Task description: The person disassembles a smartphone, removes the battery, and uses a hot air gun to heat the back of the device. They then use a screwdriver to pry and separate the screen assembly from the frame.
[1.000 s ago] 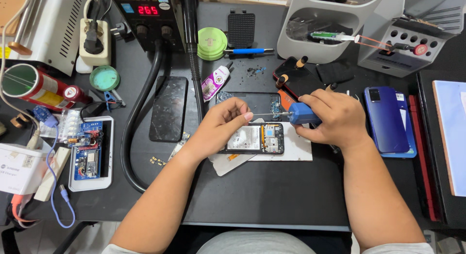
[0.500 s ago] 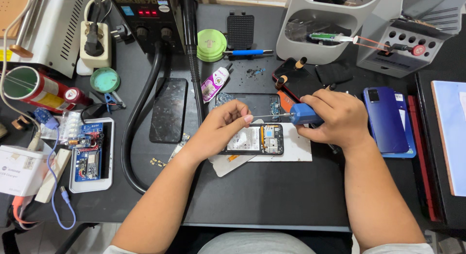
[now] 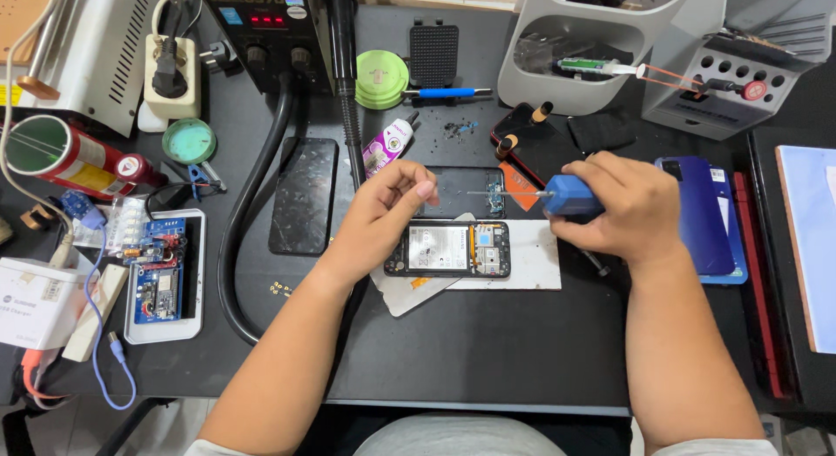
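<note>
Phone [image 3: 448,249] lay opened, back cover off, its battery and boards bared, on a white mat [image 3: 531,269] at mid table [image 3: 488,351]. Left hand [image 3: 379,216] rested curled at the phone's left end, grasping nothing. Right hand [image 3: 623,208] clenched a blue screwdriver [image 3: 570,195], tip held above it. Clutter crowded the far edge; bare surface lay nearer.

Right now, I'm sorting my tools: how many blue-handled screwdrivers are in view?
2. One blue-handled screwdriver is in the right hand, above the opened phone; the other lies beside the green discs. More may hide in the grey organiser.
</note>
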Demonstrator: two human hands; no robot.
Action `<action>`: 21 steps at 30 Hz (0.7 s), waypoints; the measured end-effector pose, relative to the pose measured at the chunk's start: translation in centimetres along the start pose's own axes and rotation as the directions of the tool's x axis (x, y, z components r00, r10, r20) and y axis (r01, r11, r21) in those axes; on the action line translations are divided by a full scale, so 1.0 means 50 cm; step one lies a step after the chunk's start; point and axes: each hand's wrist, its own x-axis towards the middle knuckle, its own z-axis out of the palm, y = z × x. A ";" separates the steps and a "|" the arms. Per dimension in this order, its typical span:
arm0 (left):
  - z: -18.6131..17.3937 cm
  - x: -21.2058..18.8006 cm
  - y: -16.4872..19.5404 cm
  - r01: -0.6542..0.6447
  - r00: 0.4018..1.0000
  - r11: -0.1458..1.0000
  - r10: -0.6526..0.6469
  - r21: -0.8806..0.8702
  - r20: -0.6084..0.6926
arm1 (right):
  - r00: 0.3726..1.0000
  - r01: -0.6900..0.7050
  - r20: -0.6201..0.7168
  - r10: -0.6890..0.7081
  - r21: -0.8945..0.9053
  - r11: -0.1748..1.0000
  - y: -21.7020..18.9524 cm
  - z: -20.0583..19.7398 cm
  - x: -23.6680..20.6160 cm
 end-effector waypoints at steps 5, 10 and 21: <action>0.004 0.001 -0.002 0.002 0.998 0.971 0.014 0.240 -0.066 | 0.999 0.037 -0.021 -0.036 0.006 0.999 -0.004 0.005 0.001; 0.014 0.001 0.006 0.304 0.952 0.823 -0.248 0.480 -0.178 | 0.999 0.047 -0.017 -0.047 0.012 0.999 -0.005 0.009 0.000; 0.033 -0.002 0.052 -0.267 0.909 0.433 0.410 0.861 0.076 | 0.999 0.022 -0.031 -0.022 0.014 1.000 -0.004 0.004 0.001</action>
